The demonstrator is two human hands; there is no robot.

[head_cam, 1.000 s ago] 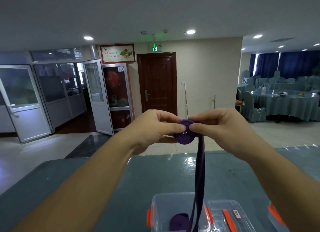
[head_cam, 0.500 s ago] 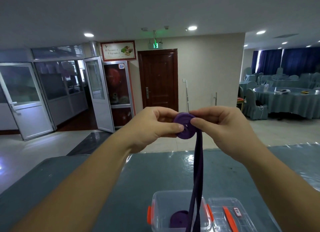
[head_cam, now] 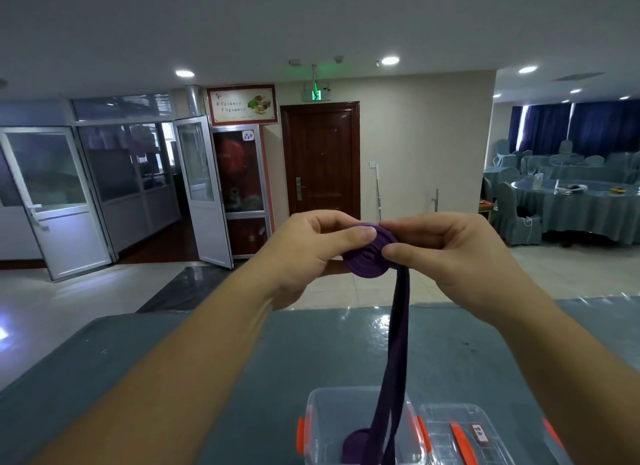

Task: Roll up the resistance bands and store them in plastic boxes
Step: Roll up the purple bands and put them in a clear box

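I have both hands raised in front of me, pinching a purple band (head_cam: 370, 255) that is partly wound into a flat coil. My left hand (head_cam: 304, 253) grips the coil from its left side, thumb pressed across the near face and fingers curled round the back. My right hand (head_cam: 446, 253) holds the right edge the same way — thumb in front, fingers folded over the top. The coil sits tilted, its spiral face turned toward me.

From under my right thumb the unwound tail of the band hangs straight down, doubled into two strands side by side, and drops into an open clear box (head_cam: 318, 430) on the table (head_cam: 207, 378) below. The box has orange clips on its sides, and a rolled purple band (head_cam: 356, 444) already lies at its bottom, with the hanging tail running down across it. Just to the right of the box lies its clear lid (head_cam: 460, 437) — flat on the table, with an orange strip and a small label. At the far right edge another orange-trimmed clear box (head_cam: 554, 437) shows only partly.
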